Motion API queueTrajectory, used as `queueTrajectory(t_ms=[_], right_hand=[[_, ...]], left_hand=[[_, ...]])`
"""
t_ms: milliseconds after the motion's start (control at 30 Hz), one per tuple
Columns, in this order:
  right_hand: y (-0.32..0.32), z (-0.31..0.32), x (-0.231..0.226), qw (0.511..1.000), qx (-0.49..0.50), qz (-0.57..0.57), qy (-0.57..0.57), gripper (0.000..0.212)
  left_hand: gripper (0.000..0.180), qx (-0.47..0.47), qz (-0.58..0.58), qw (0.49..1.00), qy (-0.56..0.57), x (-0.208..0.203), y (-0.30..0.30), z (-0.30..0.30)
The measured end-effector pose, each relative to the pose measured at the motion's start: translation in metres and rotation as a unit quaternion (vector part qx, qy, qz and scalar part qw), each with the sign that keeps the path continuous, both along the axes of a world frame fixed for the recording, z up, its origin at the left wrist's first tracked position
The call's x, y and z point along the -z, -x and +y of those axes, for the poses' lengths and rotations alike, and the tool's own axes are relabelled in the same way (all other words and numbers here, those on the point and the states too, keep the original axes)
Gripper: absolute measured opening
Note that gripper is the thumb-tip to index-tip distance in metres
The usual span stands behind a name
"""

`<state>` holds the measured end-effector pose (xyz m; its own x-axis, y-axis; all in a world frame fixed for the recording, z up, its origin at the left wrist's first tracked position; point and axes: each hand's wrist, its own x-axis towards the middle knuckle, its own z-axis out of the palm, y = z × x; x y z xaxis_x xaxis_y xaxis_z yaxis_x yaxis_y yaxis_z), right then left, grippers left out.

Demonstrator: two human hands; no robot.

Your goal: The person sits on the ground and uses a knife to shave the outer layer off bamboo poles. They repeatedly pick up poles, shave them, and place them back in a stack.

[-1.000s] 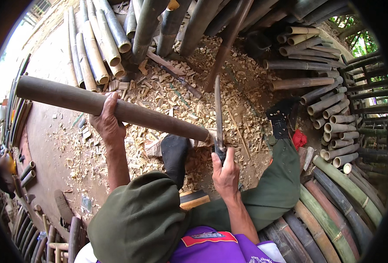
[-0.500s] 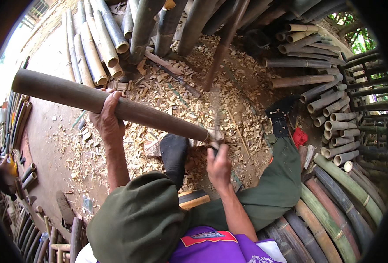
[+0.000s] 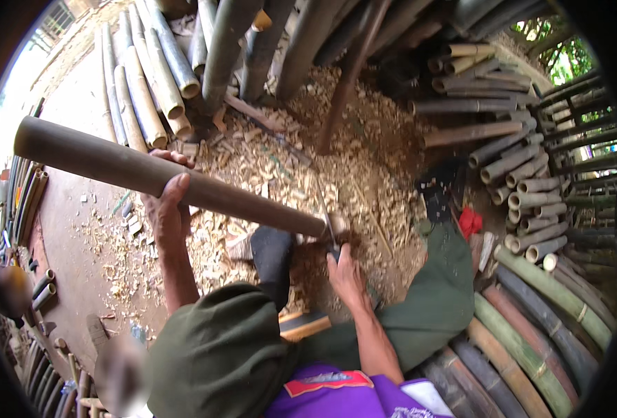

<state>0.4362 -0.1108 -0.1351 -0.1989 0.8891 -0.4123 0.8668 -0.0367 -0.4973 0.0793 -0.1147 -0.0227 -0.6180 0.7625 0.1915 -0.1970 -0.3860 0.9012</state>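
The left hand [image 3: 168, 207] has its grip clamped around the tube [image 3: 239, 200], thumb on the near side and fingers over the far side; the right hand [image 3: 348, 275] has its grip clamped around the handle of the knife [image 3: 326, 214]. The tube, a dark bamboo length held by the 2 hands' owner, slants across the lap side of the floor [image 3: 72, 230], and the blade stands across its right end, where pale wood shows; motion blur hides whether edge and wood touch. The step in hand looks like trimming that end, judging by the blade's place and the chips [image 3: 385, 216] around. The next move seems to call for a steady left hold, a controlled blade angle and the right fingers kept behind the edge. On the near side of the tube, close to its right end, sits 1 foot [image 3: 274, 254] in dark covering, with a block [image 3: 239, 249] partly hidden beside it. The floor is brown and bare left of the tube, and thick with chips beyond it and to its right. Farther out, poles [image 3: 225, 52] lean beyond the tube, a stack [image 3: 535, 209] of cut lengths lies to its right before a slatted fence [image 3: 587, 153], and a red cloth [image 3: 470, 221] lies nearer than that stack.
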Motion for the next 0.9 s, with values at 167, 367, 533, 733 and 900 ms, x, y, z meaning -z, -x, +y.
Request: queueTrajectory(t_ms=[167,367,533,733,900], right_hand=[[0.017,0.001,-0.074,0.994,0.013,0.102,-0.043,0.031],[0.019,-0.006,-0.053,0.98,0.028,0.153,-0.125,0.031],[0.016,0.01,-0.046,0.999,-0.032,0.032,-0.021,0.033],[0.024,-0.006,-0.074,0.986,0.041,0.138,-0.082,0.035],[0.016,0.009,-0.028,0.999,-0.004,0.032,-0.016,0.039]], left_hand=[[0.044,-0.237,-0.104,0.966,0.025,0.002,-0.002,-0.004],[0.041,-0.16,-0.053,0.985,0.04,0.003,-0.001,0.001],[0.038,-0.116,-0.018,0.993,0.013,0.0,-0.005,-0.001],[0.038,-0.114,-0.012,0.993,0.012,0.0,-0.005,0.003],[0.044,-0.124,-0.019,0.992,0.009,-0.01,-0.011,0.011]])
